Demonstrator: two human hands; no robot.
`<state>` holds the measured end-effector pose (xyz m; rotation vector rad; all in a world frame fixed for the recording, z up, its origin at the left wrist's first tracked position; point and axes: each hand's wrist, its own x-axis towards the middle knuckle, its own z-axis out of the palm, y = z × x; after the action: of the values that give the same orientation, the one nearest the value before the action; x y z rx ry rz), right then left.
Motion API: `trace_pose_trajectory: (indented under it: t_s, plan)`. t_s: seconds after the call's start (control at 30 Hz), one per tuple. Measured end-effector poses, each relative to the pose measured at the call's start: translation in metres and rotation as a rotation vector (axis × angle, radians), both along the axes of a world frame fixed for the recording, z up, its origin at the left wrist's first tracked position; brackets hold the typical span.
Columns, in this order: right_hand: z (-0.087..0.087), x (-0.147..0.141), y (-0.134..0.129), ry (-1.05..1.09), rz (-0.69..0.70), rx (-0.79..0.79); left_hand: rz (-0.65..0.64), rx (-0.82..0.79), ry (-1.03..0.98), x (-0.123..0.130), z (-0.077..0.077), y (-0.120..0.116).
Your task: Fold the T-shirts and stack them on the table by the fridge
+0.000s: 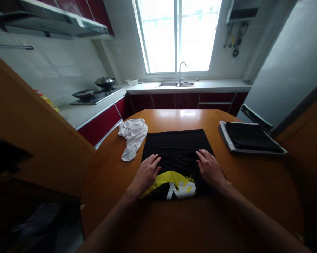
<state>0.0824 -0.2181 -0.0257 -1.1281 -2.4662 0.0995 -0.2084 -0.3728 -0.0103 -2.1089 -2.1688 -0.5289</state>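
Rounded wooden counter (pixel 174 119), spread with fabric
The black cloth (pixel 175 144), printed in yellow and white, lies flat at the middle; the crumpled white cloth (pixel 134 133) sits just beside it, the folded stack (pixel 249 137) apart across the wood.

Window (pixel 158 35), steel sink (pixel 168 84), lidded pan (pixel 105 82)

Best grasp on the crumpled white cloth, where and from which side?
I'd take the white cloth by its narrow near end, left hand coming from the near side. It tapers there; the far part is bunched, so likely harder to pinch cleanly.
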Motion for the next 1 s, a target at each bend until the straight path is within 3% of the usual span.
trace_pose_trajectory:
  t_s: [0.1,0.23,0.43,0.53,0.7,0.83,1.0]
  plan:
    - [-0.016,0.013,-0.028,-0.093,0.032,-0.029,-0.013,-0.092,0.041,0.010,-0.012,-0.019]
    - [-0.035,0.034,-0.041,-0.156,-0.035,-0.077,-0.003,-0.144,0.078,0.015,-0.025,-0.044]
    - [-0.035,0.041,-0.044,-0.137,-0.062,-0.063,0.019,-0.129,0.118,0.018,-0.029,-0.064]
    - [-0.023,0.030,-0.047,-0.136,-0.075,-0.062,0.005,-0.119,0.115,0.020,-0.023,-0.056]
    - [-0.002,-0.013,-0.039,-0.155,-0.027,-0.138,0.065,-0.111,0.090,0.030,-0.012,-0.015]
    - [-0.008,-0.037,-0.020,-0.199,-0.054,-0.225,0.098,-0.141,0.119,0.038,-0.021,0.001]
    - [-0.014,-0.037,-0.012,-0.229,-0.094,-0.260,0.117,-0.161,0.142,0.037,-0.028,-0.004]
